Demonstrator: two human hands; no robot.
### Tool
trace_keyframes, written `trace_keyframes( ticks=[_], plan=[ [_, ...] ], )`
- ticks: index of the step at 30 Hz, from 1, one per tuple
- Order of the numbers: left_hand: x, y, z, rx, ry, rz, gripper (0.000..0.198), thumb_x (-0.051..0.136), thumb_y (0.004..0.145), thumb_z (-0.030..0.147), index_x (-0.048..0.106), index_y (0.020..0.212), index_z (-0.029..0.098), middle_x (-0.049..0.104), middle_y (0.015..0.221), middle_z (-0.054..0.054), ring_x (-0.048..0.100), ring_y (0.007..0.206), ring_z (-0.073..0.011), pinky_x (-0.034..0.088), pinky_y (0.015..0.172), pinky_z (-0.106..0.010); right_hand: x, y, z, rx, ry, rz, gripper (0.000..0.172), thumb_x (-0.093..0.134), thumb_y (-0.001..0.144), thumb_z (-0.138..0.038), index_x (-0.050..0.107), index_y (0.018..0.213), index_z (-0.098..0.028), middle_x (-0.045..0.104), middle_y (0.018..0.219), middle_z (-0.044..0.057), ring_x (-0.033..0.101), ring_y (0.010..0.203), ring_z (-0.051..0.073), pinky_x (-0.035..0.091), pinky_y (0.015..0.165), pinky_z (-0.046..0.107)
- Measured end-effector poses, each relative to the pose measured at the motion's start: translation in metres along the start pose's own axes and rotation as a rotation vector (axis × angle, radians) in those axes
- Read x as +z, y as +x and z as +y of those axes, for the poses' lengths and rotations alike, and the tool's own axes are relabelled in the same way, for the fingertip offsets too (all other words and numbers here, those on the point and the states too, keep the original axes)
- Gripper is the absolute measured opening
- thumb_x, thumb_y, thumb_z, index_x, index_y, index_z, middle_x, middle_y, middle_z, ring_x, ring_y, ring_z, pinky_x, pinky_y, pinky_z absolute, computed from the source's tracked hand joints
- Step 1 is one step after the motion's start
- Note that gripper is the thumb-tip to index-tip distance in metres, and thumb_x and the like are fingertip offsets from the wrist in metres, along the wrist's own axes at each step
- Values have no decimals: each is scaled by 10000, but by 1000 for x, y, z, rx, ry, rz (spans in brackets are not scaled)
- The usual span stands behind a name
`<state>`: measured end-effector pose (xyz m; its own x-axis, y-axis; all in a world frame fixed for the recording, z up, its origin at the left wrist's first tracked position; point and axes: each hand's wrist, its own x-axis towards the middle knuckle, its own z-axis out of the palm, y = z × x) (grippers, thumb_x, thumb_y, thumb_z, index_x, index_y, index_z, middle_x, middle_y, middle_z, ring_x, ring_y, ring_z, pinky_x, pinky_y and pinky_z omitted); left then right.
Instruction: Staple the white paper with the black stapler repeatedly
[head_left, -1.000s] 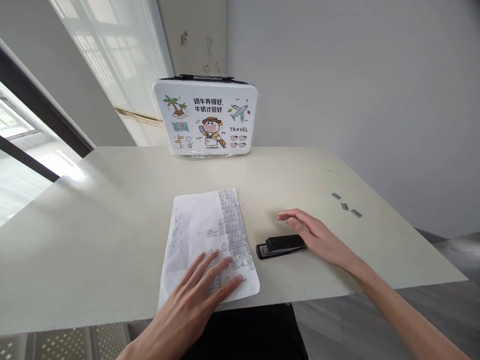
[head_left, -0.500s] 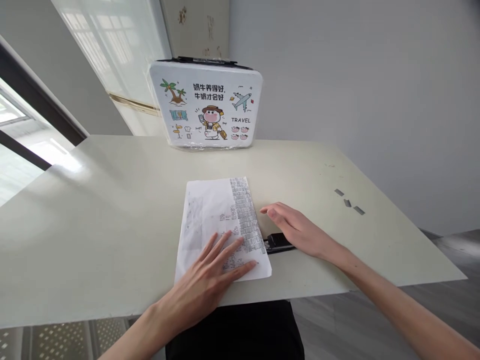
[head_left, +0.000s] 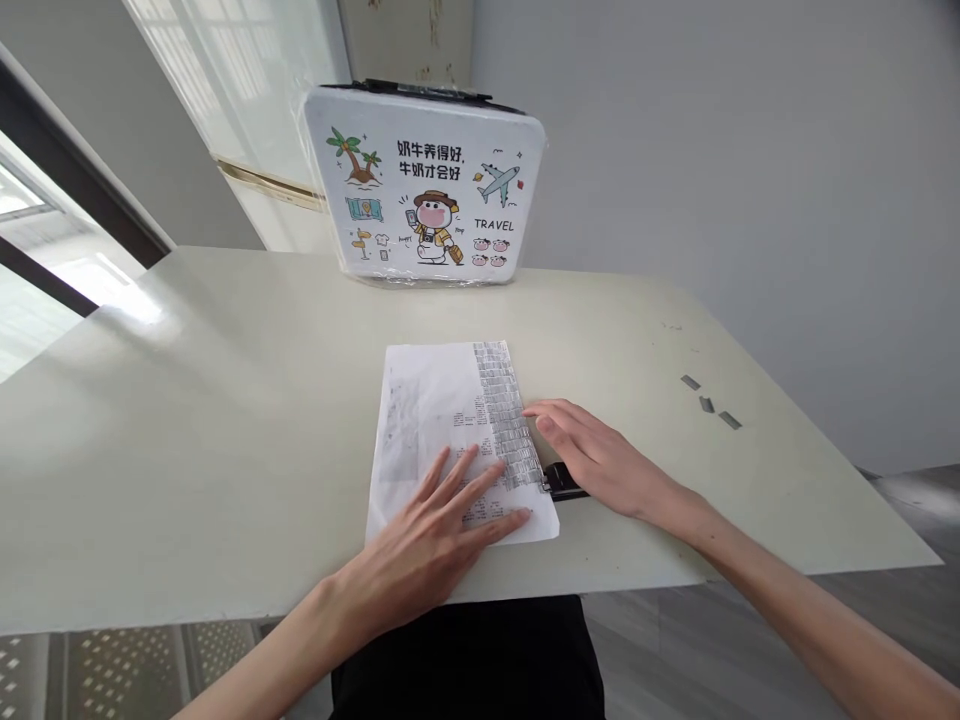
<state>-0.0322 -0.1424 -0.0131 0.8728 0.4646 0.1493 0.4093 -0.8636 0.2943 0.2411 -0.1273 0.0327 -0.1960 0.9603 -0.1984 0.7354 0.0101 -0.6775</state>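
My left hand [head_left: 442,530] lies flat on a stack of white printed paper [head_left: 431,375], fingers spread. Down the paper's right side runs a dense strip of silvery staples [head_left: 502,400] in several rows. At that edge a black stapler [head_left: 562,482] lies on the table, its front end against the paper's lower right side. My right hand [head_left: 600,455] rests over the stapler's back part, fingers stretched out to the left, fingertips at the paper's edge. Most of the stapler is hidden beneath the palm.
A white cartoon-printed case [head_left: 427,180] in clear plastic wrap stands upright at the back of the pale table [head_left: 225,420]. Several small grey pieces, apparently staple strips [head_left: 706,404], lie on the right. The table's front edge runs just beyond my lap.
The view has shifted slightly. My right hand sits a little farther left relative to the paper and covers more of the stapler. My left hand stays flat on the paper.
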Motion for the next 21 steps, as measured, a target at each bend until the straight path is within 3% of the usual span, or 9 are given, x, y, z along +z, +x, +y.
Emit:
trace_keyframes(
  ticks=[10,21],
  plan=[
    [4,2,-1,-4,-70,50,663,457,1026,56,416,1599,386,217,1753,-10,117,1615,-361,207,1279,-677,0,1,-2,55,-105,-55,663,226,1051,-715,517,1532,-364,404,1687,11,336,1566,337,303,1264,605],
    [7,2,-1,-2,-62,52,671,484,1018,42,426,1596,377,226,1751,-32,92,1614,-374,196,1278,-686,4,3,-4,30,-235,-92,669,179,1063,-691,480,1559,-357,346,1716,16,286,1592,324,281,1271,591]
  ],
)
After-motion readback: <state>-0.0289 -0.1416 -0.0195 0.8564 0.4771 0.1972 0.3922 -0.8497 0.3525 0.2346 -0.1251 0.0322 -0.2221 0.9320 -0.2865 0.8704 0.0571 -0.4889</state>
